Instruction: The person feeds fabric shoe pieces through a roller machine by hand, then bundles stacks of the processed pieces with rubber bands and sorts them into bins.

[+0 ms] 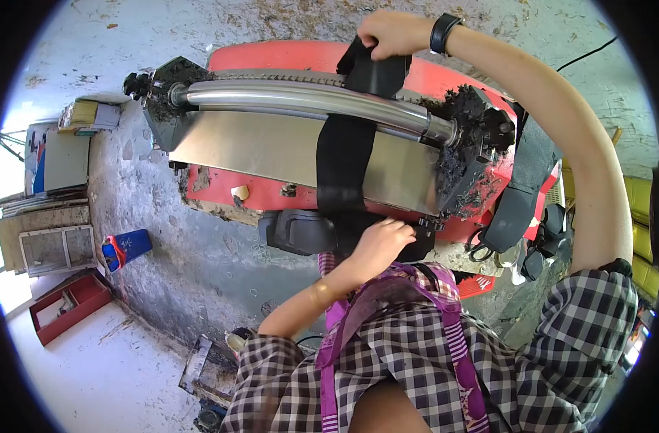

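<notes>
A long black strip of leather-like material (341, 155) runs over the metal plate (250, 144) and under the shiny steel rollers (286, 97) of a red machine (271, 58). Behind the rollers, my right hand (394, 35), wearing a black watch, is closed on the far end of the strip. At the machine's front edge my left hand (380, 249) lies over black pieces (419, 249), its fingers bent onto them beside a small dark knob. A stack of black pieces (297, 232) sits to its left. Its fingertips are partly hidden.
Dark shreds (463, 115) cling to the machine's right end. More black pieces (513, 216) and scissors (479, 249) lie at the right. On the floor to the left stand a blue container (131, 249) and a red tray (69, 307). Yellow bundles (641, 249) are at far right.
</notes>
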Demonstrator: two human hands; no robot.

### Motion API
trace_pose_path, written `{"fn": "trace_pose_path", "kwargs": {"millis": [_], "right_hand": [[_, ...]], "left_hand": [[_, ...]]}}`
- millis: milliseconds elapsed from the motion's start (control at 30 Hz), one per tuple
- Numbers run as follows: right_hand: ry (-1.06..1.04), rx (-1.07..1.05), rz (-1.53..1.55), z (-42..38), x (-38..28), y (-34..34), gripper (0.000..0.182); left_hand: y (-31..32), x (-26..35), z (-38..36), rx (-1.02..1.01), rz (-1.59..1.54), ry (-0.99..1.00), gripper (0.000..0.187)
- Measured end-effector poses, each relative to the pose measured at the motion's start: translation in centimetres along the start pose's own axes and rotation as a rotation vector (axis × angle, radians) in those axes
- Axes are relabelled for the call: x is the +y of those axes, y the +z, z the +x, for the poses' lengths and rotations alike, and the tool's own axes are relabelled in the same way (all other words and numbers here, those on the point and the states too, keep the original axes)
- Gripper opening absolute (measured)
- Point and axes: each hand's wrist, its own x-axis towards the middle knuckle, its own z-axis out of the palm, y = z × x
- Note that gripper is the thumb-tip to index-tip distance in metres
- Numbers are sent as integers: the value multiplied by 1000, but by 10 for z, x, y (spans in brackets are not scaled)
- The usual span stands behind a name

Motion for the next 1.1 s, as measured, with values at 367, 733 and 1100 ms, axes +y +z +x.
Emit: {"fn": "trace_pose_path", "kwargs": {"millis": [367, 733, 1100], "right_hand": [[259, 142, -132, 18, 61, -73, 16], [-346, -339, 159, 5, -16, 2, 13], [159, -124, -35, 9, -8, -29, 10]], "left_hand": [[-6, -2, 0, 128, 183, 391, 20], [-146, -30, 31, 502, 39, -422, 21], [26, -10, 3, 44, 170, 105, 15]]}}
